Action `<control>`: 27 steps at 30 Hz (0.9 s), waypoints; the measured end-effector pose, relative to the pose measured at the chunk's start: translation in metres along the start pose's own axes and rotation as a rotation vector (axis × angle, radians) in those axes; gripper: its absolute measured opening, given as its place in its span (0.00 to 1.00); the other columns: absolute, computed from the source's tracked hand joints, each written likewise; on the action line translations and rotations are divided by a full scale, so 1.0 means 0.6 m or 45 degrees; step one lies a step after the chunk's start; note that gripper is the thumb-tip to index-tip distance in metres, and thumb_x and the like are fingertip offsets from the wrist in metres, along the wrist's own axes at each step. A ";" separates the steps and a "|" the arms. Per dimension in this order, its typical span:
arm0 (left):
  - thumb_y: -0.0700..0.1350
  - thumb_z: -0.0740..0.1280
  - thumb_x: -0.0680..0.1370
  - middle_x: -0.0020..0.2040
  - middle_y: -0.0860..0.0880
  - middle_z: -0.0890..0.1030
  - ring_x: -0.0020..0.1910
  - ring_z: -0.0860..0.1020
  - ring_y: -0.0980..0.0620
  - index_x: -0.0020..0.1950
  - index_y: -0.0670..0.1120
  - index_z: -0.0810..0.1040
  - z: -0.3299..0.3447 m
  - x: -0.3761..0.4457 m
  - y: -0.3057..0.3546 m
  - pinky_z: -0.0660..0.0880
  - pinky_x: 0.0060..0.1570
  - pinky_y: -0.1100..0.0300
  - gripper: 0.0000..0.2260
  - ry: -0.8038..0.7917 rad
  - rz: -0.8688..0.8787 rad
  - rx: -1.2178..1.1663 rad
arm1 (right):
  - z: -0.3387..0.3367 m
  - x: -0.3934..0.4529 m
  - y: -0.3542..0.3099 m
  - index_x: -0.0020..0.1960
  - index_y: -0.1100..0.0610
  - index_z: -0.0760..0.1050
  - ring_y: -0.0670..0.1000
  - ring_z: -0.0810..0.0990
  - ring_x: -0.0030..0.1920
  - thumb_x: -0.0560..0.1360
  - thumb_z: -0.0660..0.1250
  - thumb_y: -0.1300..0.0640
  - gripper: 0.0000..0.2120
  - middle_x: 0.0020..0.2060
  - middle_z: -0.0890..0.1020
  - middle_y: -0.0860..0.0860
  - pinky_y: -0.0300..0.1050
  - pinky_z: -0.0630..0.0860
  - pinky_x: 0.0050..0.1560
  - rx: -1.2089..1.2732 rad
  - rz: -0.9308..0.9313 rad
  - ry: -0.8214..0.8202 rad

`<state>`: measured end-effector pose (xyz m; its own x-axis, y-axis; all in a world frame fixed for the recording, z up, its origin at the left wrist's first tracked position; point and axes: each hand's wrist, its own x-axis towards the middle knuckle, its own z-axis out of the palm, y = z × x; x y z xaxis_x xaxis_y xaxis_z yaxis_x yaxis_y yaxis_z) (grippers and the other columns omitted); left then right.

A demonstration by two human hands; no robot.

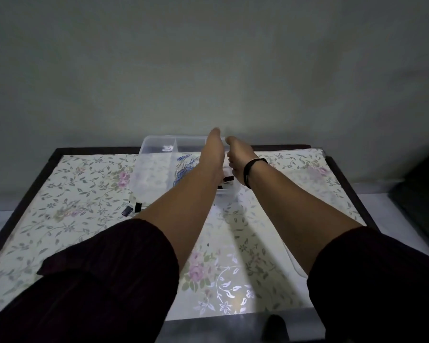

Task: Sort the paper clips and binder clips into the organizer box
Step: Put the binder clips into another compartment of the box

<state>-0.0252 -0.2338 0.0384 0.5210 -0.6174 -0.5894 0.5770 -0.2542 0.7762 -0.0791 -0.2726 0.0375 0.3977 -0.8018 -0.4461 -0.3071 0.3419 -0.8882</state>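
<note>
Dark sleeves [104, 280], clear (divided) organizer box [156, 154]

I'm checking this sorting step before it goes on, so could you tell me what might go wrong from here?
Both hands, left and right, reach over the clear organizer box at the table's far edge; a push might slide it off. The two black binder clips beside the left forearm could be brushed away. Dim light may hide stray clips on the floral cloth.
</note>
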 end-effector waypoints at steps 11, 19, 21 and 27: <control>0.53 0.68 0.67 0.43 0.47 0.79 0.45 0.78 0.46 0.47 0.45 0.81 -0.182 -0.131 0.038 0.76 0.48 0.51 0.14 0.172 0.438 0.410 | 0.036 -0.139 0.012 0.41 0.62 0.71 0.53 0.71 0.29 0.75 0.60 0.70 0.06 0.33 0.71 0.58 0.46 0.72 0.38 0.185 -0.066 -0.223; 0.45 0.68 0.73 0.38 0.46 0.76 0.37 0.72 0.51 0.41 0.48 0.76 -0.436 -0.231 -0.052 0.70 0.39 0.56 0.03 0.424 0.473 0.684 | 0.185 -0.228 0.129 0.36 0.58 0.72 0.55 0.80 0.29 0.73 0.64 0.61 0.07 0.32 0.71 0.62 0.62 0.81 0.42 -0.435 -0.339 -0.450; 0.42 0.68 0.75 0.39 0.49 0.79 0.36 0.75 0.49 0.42 0.48 0.79 -0.479 -0.221 -0.074 0.71 0.38 0.58 0.02 0.497 0.435 0.793 | 0.212 -0.222 0.151 0.35 0.61 0.73 0.62 0.83 0.37 0.75 0.63 0.61 0.10 0.35 0.77 0.67 0.63 0.80 0.43 -0.769 -0.536 -0.399; 0.36 0.65 0.76 0.54 0.46 0.81 0.48 0.81 0.47 0.60 0.44 0.81 -0.573 -0.174 -0.074 0.76 0.43 0.57 0.15 0.572 0.256 1.142 | 0.277 -0.150 0.170 0.60 0.60 0.76 0.62 0.77 0.57 0.75 0.59 0.67 0.15 0.57 0.79 0.59 0.53 0.76 0.54 -1.571 -0.971 -0.305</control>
<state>0.1109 0.0977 -0.0117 0.8504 -0.4208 -0.3158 -0.1344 -0.7541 0.6428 -0.0025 -0.0840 -0.0312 0.8914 -0.4515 -0.0395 -0.4403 -0.8420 -0.3116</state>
